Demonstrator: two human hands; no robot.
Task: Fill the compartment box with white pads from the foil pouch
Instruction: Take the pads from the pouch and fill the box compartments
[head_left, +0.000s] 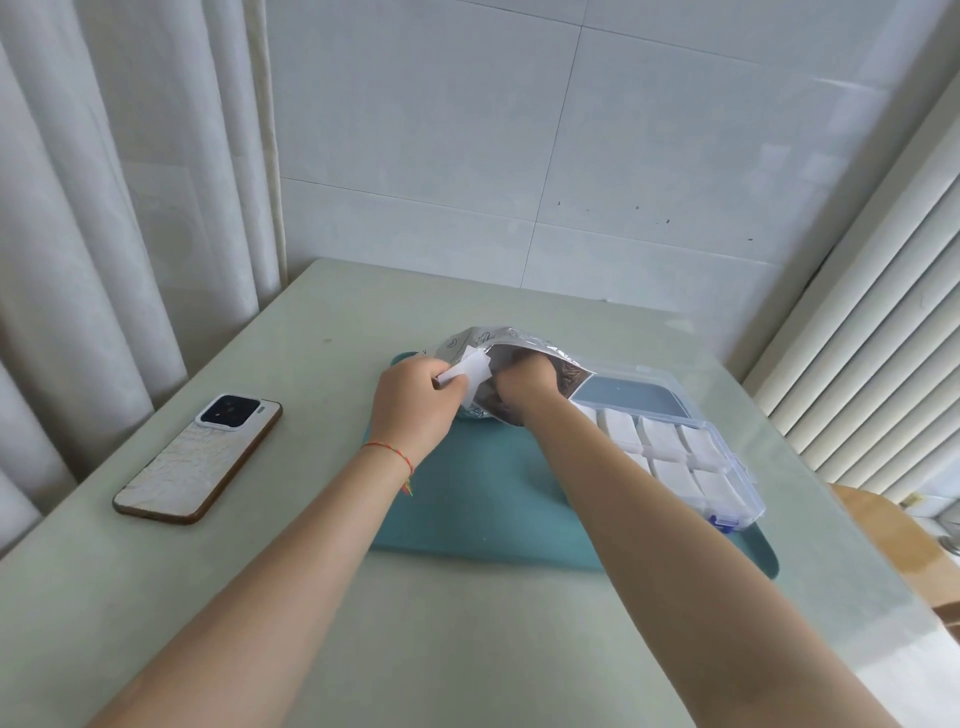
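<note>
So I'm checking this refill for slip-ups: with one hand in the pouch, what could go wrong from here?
1. The right hand is buried in the foil pouch, so its grip is hidden; pulling out could drag extra pads onto the teal mat.
2. The left hand pinches a white pad at the pouch mouth; it may slip.
3. The right forearm lies over the open compartment box and might knock the pads inside.

A phone (197, 460) in a pale case lies camera-side up on the left of the pale green desk (322, 597), well apart from a teal mat (483, 499), with white curtains (104, 208) behind and slatted blinds (878, 374) at right.
</note>
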